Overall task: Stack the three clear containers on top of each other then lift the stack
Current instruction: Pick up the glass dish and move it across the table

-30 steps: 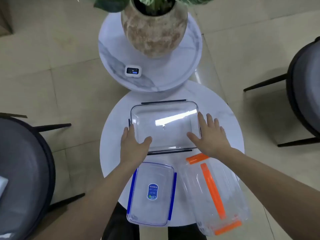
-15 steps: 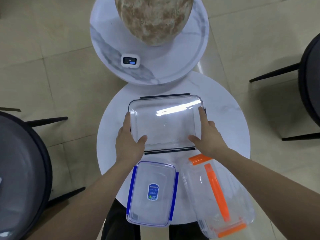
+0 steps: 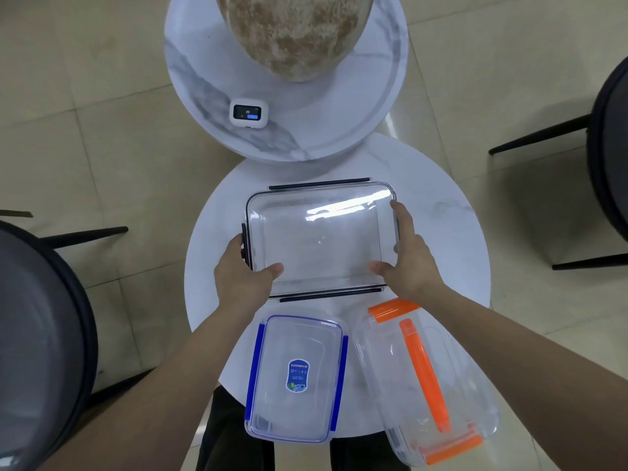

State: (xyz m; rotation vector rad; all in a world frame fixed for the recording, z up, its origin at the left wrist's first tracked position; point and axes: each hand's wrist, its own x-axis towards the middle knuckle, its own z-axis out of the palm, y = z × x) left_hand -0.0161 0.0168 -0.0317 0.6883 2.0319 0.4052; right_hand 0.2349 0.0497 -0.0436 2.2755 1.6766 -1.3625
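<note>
A large clear container with black clips [image 3: 319, 237] lies in the middle of the round white table [image 3: 452, 232]. My left hand [image 3: 243, 273] grips its left side, thumb on the lid and fingers down the edge. On the opposite side my right hand [image 3: 407, 256] holds it the same way. Nearer to me, a smaller clear container with blue clips [image 3: 295, 379] sits at the table's front edge. To its right lies a clear container with orange clips and an orange handle [image 3: 424, 379], partly overhanging the edge.
A higher marble-patterned round table [image 3: 356, 107] stands behind, carrying a large stone-look plant pot [image 3: 292, 32] and a small white device with a screen [image 3: 248, 113]. Dark chairs stand at the left [image 3: 37, 351] and right [image 3: 611, 147]. The floor is beige tile.
Both hands went from resting flat by the black-clipped container to closing around its left and right sides. The view tilted down and closer.
</note>
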